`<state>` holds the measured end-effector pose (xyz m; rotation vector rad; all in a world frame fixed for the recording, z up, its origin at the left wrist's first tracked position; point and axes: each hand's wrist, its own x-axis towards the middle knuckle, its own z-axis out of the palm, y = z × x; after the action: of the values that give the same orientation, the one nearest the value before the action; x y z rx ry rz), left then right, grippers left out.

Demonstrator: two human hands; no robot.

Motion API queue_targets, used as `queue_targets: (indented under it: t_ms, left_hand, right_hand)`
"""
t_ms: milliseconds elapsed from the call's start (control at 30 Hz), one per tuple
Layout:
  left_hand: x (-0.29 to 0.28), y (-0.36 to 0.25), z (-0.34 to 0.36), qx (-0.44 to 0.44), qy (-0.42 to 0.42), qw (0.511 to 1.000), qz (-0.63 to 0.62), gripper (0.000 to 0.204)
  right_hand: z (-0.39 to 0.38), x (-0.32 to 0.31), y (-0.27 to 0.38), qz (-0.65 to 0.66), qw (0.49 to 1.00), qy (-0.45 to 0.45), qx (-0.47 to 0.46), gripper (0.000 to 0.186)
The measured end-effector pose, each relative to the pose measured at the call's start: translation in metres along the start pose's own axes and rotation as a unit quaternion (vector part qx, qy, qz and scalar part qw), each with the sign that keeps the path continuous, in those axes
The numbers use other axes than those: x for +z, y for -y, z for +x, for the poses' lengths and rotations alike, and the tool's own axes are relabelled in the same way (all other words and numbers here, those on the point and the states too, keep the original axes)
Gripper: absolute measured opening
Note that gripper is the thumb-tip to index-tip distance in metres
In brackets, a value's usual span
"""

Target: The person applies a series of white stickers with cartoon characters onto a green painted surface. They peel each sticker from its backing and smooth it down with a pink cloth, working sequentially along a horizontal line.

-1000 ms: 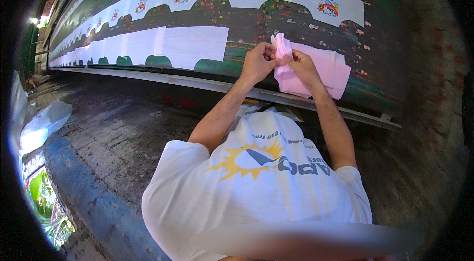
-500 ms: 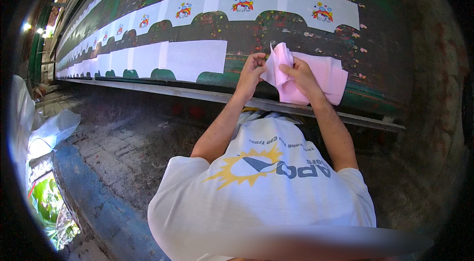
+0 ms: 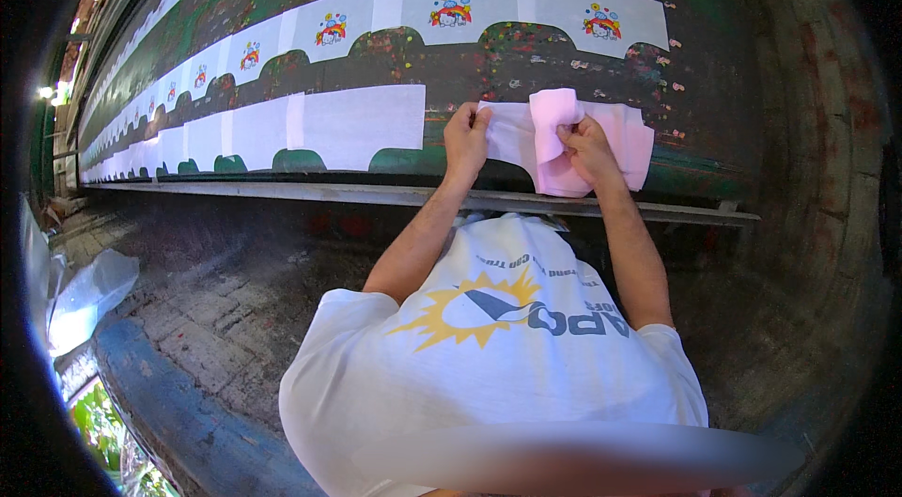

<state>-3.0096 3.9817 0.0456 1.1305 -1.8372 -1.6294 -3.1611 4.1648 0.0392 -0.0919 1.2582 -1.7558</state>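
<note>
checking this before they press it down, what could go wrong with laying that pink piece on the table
1. The pink fabric is folded over at the top under the right hand; pressed flat like that, it could crease.
2. The left hand pins its edge near the neighbouring white piece; a small slip could leave an overlap or uneven gap.
3. The long green table is flecked with paint, which might mark the cloth.

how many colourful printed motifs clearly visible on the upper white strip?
6 clear: at. Smaller ones farther left blur together, so more may exist.
</note>
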Motion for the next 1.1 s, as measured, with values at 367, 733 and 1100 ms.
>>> queue_targets:
  t_ms: [367,733,1100]
  left_hand:
    - [-0.154,-0.097,0.026,-0.012,-0.033,0.909,-0.415,0.014]
    - [-0.156,-0.152,-0.004,0.093,0.051,0.981,-0.16,0.026]
    - [0.046,-0.063,-0.01,0.206,0.052,0.95,0.229,0.022]
  right_hand:
    - [-0.09,-0.138,0.084,0.198,0.923,-0.231,-0.235,0.041]
    - [-0.098,-0.176,0.133,0.131,0.888,-0.325,-0.297,0.05]
    - [-0.173,-0.277,0.239,-0.127,0.879,-0.221,-0.403,0.058]
